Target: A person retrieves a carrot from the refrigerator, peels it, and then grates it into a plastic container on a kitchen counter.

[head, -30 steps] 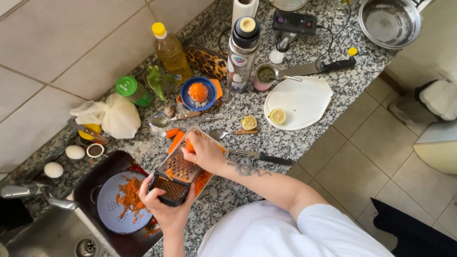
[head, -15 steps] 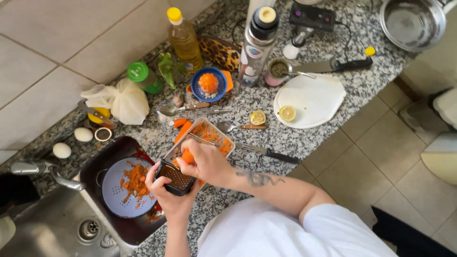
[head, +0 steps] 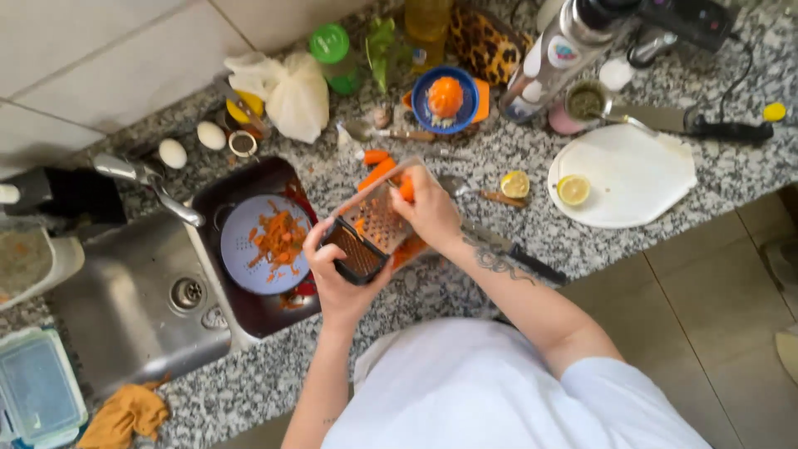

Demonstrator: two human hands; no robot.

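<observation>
Orange carrot (head: 406,188) | right hand (head: 432,212) | grater (head: 370,229) (left hand (head: 337,278) steadies)

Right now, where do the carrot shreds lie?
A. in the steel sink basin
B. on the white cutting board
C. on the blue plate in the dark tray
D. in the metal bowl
C: the orange carrot shreds lie heaped on the blue plate, below the grater.

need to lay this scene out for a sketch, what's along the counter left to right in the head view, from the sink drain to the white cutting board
sink drain → blue plate of grated carrot → left hand holding the grater → right hand pressing a carrot piece on it → lemon half → white cutting board
</observation>
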